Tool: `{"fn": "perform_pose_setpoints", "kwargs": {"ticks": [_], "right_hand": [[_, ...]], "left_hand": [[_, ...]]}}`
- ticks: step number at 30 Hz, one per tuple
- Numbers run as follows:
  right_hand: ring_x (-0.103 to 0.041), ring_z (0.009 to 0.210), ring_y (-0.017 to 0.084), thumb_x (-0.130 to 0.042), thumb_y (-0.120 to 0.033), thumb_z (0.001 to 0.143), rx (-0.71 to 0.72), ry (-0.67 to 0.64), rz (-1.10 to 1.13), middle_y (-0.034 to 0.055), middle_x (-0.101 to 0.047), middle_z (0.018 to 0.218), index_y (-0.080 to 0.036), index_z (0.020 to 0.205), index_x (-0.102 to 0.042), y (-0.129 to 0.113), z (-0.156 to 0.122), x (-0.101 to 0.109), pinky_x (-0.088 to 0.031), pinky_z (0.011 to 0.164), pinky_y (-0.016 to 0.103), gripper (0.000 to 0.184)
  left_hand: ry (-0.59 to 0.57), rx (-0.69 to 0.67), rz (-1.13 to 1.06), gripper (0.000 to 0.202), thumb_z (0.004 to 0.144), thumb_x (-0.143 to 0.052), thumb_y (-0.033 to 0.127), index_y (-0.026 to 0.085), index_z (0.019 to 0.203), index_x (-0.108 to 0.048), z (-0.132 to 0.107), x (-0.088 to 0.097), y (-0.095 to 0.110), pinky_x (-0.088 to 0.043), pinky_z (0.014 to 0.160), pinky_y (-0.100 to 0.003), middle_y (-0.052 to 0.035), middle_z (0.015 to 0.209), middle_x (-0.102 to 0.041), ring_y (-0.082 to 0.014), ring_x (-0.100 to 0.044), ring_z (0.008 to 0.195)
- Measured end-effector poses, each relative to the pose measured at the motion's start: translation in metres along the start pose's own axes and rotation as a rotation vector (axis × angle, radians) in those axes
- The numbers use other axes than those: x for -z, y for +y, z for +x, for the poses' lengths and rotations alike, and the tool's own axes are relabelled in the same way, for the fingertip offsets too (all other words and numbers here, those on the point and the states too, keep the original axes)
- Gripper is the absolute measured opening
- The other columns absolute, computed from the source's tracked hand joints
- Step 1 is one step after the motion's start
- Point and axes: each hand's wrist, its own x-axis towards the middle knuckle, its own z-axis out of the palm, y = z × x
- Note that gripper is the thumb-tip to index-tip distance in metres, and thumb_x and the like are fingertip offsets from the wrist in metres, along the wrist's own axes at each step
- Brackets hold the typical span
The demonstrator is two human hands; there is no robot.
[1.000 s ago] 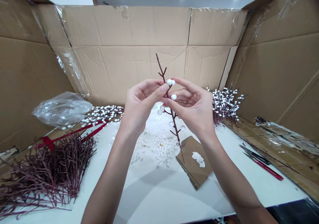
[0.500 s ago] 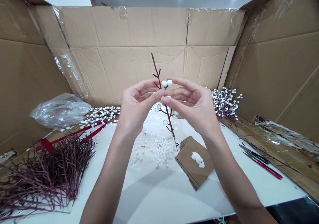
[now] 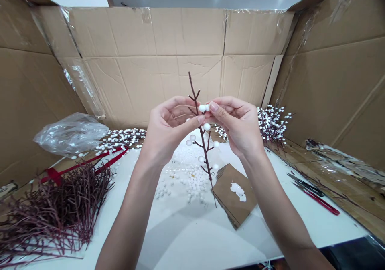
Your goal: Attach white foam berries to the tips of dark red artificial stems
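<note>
A dark brown artificial twig (image 3: 205, 152) stands nearly upright in front of me, with several white balls on its short side shoots. My left hand (image 3: 170, 125) pinches its stem between thumb and fingers, just above the middle. My right hand (image 3: 236, 121) pinches a small white ball (image 3: 207, 107) between thumb and forefinger, at a side shoot. Another white ball (image 3: 201, 108) sits right beside it on the twig. Below the hands, the twig's lower tip reaches over a piece of cardboard (image 3: 233, 210) bearing a white blob of glue-like paste (image 3: 238, 192).
Loose white balls (image 3: 195, 182) lie mid-table. Bare brown twigs (image 3: 60, 206) are heaped at left, near a red ribbon (image 3: 111, 162) and a clear plastic bag (image 3: 72, 133). White-berried twigs (image 3: 273, 123) stand back right; tweezers (image 3: 319, 200) lie at right. Cardboard walls (image 3: 180, 33) enclose the table.
The twig has shifted slightly right and down. My right thumb has moved up from beside the left thumb onto the ball at the side shoot. My left hand still pinches the stem.
</note>
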Motion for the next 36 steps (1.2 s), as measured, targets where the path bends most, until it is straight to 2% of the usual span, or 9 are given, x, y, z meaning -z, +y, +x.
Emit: {"fn": "perform_pose_setpoints", "kwargs": {"ticks": [7, 14, 19, 36], "right_hand": [[-0.069, 0.063, 0.01, -0.077, -0.021, 0.07, 0.012, -0.033, 0.05, -0.0024, -0.073, 0.07, -0.02, 0.073, -0.072, -0.0029, -0.0027, 0.0003, -0.06, 0.066, 0.023, 0.005], [-0.071, 0.07, 0.013, -0.075, -0.019, 0.071, 0.051, -0.032, 0.007, -0.0012, -0.075, 0.075, -0.021, 0.074, -0.073, -0.0008, -0.0051, -0.0031, -0.062, 0.068, 0.026, 0.004], [-0.072, 0.069, 0.013, -0.074, -0.018, 0.071, 0.069, -0.013, 0.0, -0.0013, -0.075, 0.074, -0.019, 0.074, -0.073, 0.0024, -0.0051, -0.0052, -0.062, 0.066, 0.026, 0.003], [-0.071, 0.066, 0.012, -0.073, -0.015, 0.072, 0.093, -0.006, -0.012, -0.0016, -0.076, 0.075, -0.02, 0.074, -0.073, 0.0045, -0.0053, -0.0063, -0.061, 0.066, 0.026, 0.005]], "left_hand": [[-0.007, -0.007, 0.03, 0.029, 0.057, -0.083, 0.013, 0.017, 0.079, -0.063, 0.0001, 0.0021, 0.0001, -0.055, 0.065, -0.022, -0.0004, 0.073, -0.071, -0.0123, -0.068, 0.068], [-0.023, -0.002, -0.026, 0.032, 0.055, -0.083, 0.009, 0.017, 0.075, -0.059, 0.002, 0.0058, -0.0014, -0.055, 0.061, -0.02, 0.0017, 0.067, -0.069, -0.0111, -0.067, 0.062], [-0.002, -0.034, -0.011, 0.031, 0.053, -0.084, 0.01, 0.015, 0.066, -0.057, 0.0038, 0.0071, -0.0044, -0.055, 0.058, -0.019, 0.0027, 0.061, -0.066, -0.0097, -0.065, 0.057], [0.052, -0.042, -0.02, 0.033, 0.05, -0.085, 0.012, 0.015, 0.054, -0.052, 0.0068, 0.0049, -0.0063, -0.053, 0.054, -0.018, 0.0027, 0.056, -0.063, -0.0084, -0.062, 0.053]]}}
